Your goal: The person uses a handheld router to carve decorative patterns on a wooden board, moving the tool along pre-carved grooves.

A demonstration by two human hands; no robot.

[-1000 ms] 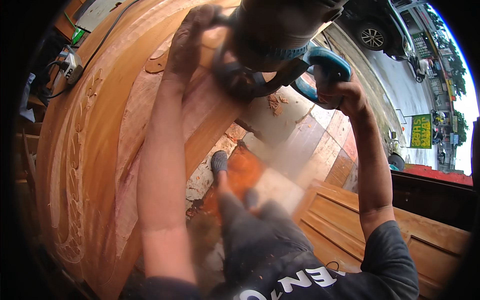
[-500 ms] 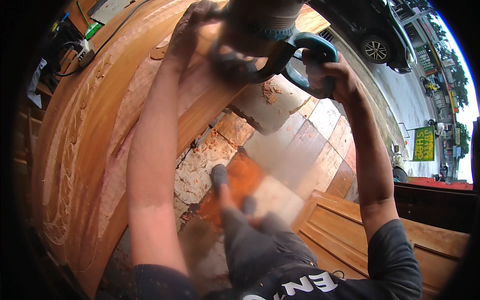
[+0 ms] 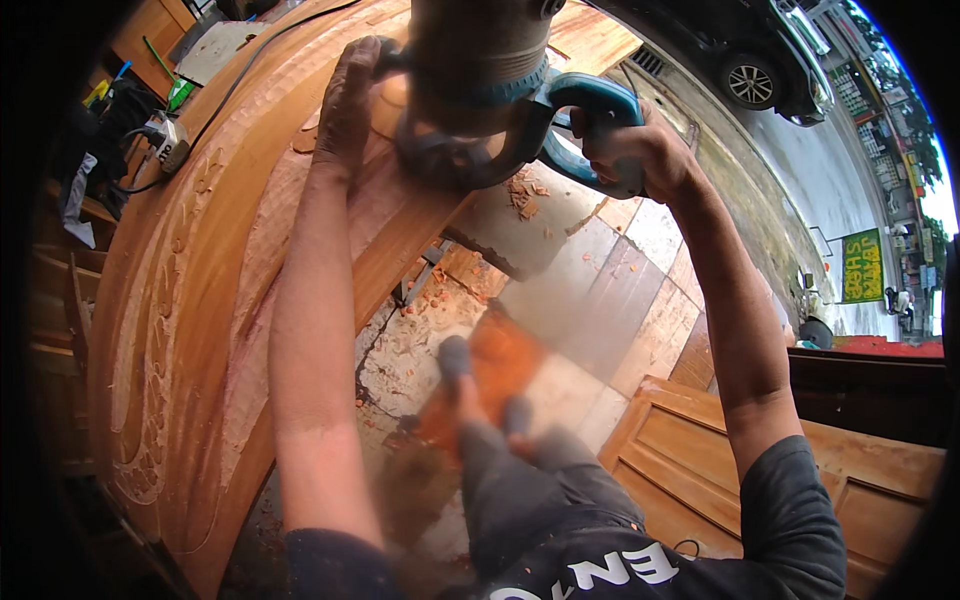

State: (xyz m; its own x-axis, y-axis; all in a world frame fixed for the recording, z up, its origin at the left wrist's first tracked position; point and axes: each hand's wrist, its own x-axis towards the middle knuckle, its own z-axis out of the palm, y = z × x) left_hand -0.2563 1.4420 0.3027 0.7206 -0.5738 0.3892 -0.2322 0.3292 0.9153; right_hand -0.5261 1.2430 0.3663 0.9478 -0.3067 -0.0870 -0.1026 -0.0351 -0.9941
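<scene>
Gripping the router as before, both hands now slightly lower on the carved door.

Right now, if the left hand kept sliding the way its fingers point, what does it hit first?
Probably only more of the carved wooden panel: the left hand lies on it beside the router, fingers pointing up the board. Depth unclear.

I see soft daylight coming from the street, right of my right hand. The router by it looks smeared with motion blur, my legs below hazy. Edges bend, corners go black.
</scene>
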